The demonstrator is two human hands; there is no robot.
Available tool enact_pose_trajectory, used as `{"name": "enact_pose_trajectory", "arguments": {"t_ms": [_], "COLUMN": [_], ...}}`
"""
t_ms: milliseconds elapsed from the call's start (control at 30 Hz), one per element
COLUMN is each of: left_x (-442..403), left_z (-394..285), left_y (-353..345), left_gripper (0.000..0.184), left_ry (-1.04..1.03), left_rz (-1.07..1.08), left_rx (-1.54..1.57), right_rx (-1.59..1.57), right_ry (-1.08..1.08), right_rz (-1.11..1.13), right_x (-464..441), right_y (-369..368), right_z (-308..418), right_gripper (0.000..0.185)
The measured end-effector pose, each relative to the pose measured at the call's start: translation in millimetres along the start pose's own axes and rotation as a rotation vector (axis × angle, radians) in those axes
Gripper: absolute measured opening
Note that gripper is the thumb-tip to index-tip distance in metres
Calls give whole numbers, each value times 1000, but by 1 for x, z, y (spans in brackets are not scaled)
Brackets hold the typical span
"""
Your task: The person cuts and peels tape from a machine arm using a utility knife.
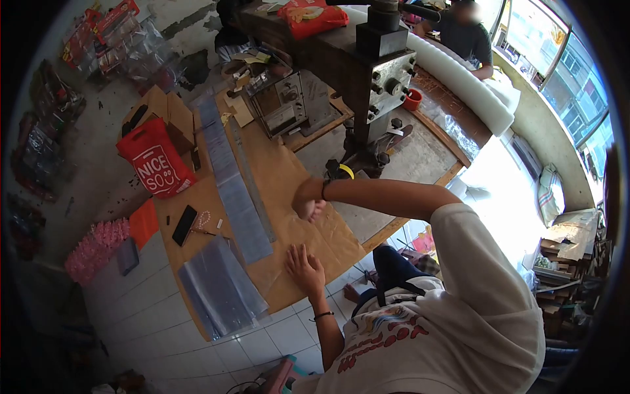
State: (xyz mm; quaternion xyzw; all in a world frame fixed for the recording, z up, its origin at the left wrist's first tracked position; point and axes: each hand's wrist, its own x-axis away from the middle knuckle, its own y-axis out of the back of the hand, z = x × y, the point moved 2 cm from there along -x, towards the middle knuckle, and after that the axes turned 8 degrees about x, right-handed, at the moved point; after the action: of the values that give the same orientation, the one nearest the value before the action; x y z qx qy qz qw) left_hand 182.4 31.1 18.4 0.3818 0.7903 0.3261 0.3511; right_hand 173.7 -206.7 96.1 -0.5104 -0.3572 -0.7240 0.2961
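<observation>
My left hand lies flat on the brown work surface near its front edge, fingers spread and nothing held. Farther in, my right hand is bent down at the wrist over the same surface. Its fingers look curled together and slightly blurred; anything in them is hidden. Left of both hands runs a long strip of clear plastic, with a narrow metal ruler along its right side. A stack of clear plastic sheets rests at the near left corner, partly over the edge.
A heavy machine stands just beyond my right arm. At left are a red bag, a cardboard box and a phone. Another person sits at the back beside a white roll. Plastic bundles lie on the floor.
</observation>
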Motion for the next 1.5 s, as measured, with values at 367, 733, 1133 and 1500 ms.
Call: {"name": "enact_pose_trajectory", "arguments": {"t_ms": [367,733,1133,1500], "left_x": [12,9,16,18], "left_z": [7,9,6,8], "left_y": [0,-2,-2,1], "left_gripper": [39,44,45,43], "left_ry": [-10,-35,-101,-107], "left_rz": [-46,24,-27,-45], "left_rx": [37,66,-17,-18], "right_rx": [0,-556,-173,414], "right_ry": [-181,-146,-140,-296], "right_rz": [-770,-1025,-1284,-1370], "right_x": [-25,10,35,-36], "right_y": [-237,-259,-179,-110], "right_z": [-48,-42,-30,-55], "right_gripper": [33,33,24,16]}}
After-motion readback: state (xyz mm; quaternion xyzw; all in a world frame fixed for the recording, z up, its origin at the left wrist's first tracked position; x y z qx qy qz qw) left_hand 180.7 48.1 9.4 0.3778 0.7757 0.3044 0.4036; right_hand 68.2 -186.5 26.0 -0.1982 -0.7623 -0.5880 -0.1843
